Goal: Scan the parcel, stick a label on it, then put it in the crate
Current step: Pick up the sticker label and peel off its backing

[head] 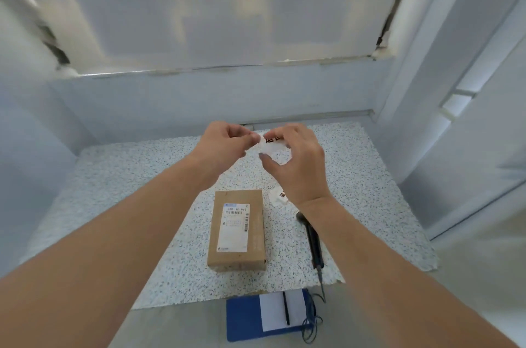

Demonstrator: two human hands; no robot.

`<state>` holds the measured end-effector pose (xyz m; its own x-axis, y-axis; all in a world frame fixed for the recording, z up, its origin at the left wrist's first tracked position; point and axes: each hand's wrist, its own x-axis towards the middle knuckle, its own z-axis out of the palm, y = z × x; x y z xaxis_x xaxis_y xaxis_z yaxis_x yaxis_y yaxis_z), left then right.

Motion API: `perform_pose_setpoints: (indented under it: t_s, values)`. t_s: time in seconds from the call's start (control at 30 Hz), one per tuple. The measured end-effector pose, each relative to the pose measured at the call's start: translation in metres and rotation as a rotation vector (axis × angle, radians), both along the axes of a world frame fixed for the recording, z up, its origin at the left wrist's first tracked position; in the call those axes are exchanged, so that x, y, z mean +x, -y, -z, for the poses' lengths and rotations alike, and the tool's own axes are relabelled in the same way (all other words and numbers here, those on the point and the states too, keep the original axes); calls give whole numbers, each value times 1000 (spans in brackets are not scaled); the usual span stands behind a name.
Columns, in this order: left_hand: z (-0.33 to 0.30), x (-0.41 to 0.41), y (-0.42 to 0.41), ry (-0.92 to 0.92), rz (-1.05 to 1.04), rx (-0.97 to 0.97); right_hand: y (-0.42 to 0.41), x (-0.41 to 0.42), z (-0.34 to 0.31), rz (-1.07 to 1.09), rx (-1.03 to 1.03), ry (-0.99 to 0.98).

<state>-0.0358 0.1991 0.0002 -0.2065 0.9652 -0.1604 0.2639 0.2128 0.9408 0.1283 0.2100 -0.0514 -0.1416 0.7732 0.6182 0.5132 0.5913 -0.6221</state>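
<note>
1. Blue folder [244, 319] lies nearest, by the table [113, 176] edge.
2. Both hands are up, pinching one white label [271, 142]: left hand [225, 142] nips its edge, right hand [296, 159] curls round it.
3. Parcel [237, 231] lies flat below the hands, long side pointing away, a bit nearer the left arm.
4. Scanner [311, 239] lies right of it. Speckled table, pale walls. No crate shows.

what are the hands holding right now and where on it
A small white label, held above the table: left hand pinches its left edge, right hand its right side.
</note>
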Motion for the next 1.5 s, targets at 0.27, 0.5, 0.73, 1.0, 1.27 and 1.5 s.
perform_pose_setpoints:
  t_s: [0.27, 0.5, 0.73, 1.0, 1.27, 1.5]
  values:
    - [-53, 5, 33, 50, 13, 59, 33, 4, -58, -34, -230, -148]
    - [-93, 9, 60, 171, 84, 119, 49, 12, -107, -72, -265, -348]
    - [-131, 16, 94, 356, 163, 239, 73, 20, -151, -218, -275, -297]
    - [-172, 14, 123, 442, 226, 322, 93, 25, -190, -297, -192, -279]
    - [-190, 2, 141, 452, 296, 380, 108, 24, -212, -350, -132, -290]
    - [-196, -1, 147, 480, 320, 392, 117, 27, -222, -369, -113, -302]
